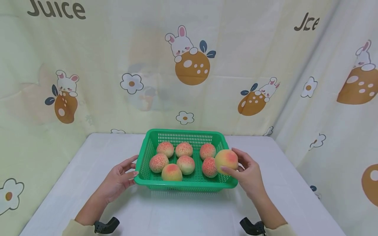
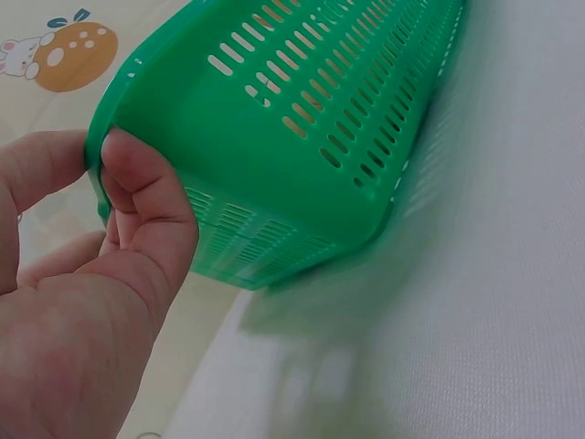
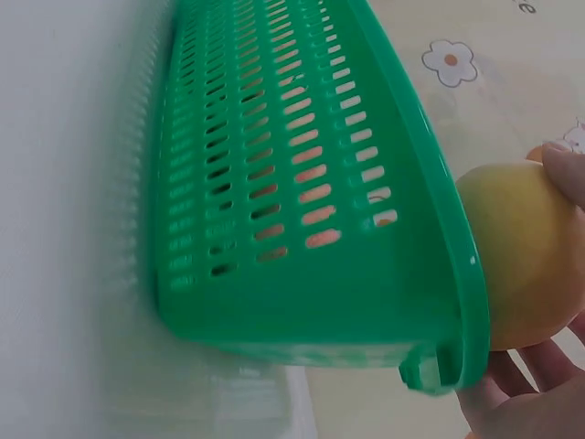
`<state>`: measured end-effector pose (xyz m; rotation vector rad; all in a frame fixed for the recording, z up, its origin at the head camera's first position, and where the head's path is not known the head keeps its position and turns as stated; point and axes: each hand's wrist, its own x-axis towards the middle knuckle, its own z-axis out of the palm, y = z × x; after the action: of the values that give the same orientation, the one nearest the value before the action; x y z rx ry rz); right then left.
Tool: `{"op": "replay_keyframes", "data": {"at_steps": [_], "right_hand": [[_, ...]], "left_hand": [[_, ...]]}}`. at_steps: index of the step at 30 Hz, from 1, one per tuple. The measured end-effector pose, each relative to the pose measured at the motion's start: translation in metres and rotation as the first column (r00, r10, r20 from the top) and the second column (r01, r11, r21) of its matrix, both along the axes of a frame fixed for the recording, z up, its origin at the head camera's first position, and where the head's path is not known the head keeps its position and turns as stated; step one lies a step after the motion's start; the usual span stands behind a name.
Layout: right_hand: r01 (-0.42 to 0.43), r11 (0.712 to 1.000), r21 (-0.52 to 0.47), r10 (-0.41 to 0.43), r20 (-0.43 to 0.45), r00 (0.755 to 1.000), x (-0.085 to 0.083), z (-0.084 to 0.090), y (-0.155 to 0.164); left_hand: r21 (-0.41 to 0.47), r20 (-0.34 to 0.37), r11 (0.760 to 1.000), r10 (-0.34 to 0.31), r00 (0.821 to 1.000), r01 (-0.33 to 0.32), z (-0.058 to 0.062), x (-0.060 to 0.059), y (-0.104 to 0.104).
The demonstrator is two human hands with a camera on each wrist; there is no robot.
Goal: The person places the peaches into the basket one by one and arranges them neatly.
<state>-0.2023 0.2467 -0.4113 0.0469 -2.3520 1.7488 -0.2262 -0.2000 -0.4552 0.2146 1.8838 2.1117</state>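
Observation:
A green slatted plastic basket [image 1: 189, 188] sits in the middle of the table, with several peaches inside, such as a speckled pink one [image 1: 158, 163] at the left and a yellow-red one [image 1: 172, 173] near the front. My left hand [image 1: 119, 180] pinches the basket's left rim between thumb and fingers; the left wrist view shows this hand [image 2: 110, 256] at the corner of the rim. Over the basket's right end, my right hand [image 1: 249, 172] holds a larger yellow-pink peach [image 1: 226, 160]. In the right wrist view that peach [image 3: 521, 256] is just beyond the rim.
A white cloth covers the table [image 1: 189, 213]. Behind it hangs a pale curtain [image 1: 112, 49] printed with rabbits, fruit and flowers, which continues along the right side. Each wrist wears a black band, one of them the left strap [image 1: 107, 226].

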Motion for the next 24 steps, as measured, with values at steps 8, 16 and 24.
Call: {"op": "replay_keyframes", "data": {"at_steps": [8,16,24], "right_hand": [[-0.087,0.996,0.02,0.086,0.017,0.996,-0.005,0.004,-0.015],[-0.146,0.988,0.044,0.144,0.058,0.988,-0.01,0.006,-0.027],[-0.192,0.98,0.054,0.184,0.118,0.976,-0.019,0.008,-0.036]], "left_hand": [[-0.009,-0.001,1.0,0.006,1.0,-0.006,0.003,0.001,0.001],[-0.018,0.004,1.0,0.006,1.0,-0.006,0.002,0.001,0.001],[-0.016,0.009,1.0,0.004,1.0,-0.003,0.003,0.001,0.001]]}}
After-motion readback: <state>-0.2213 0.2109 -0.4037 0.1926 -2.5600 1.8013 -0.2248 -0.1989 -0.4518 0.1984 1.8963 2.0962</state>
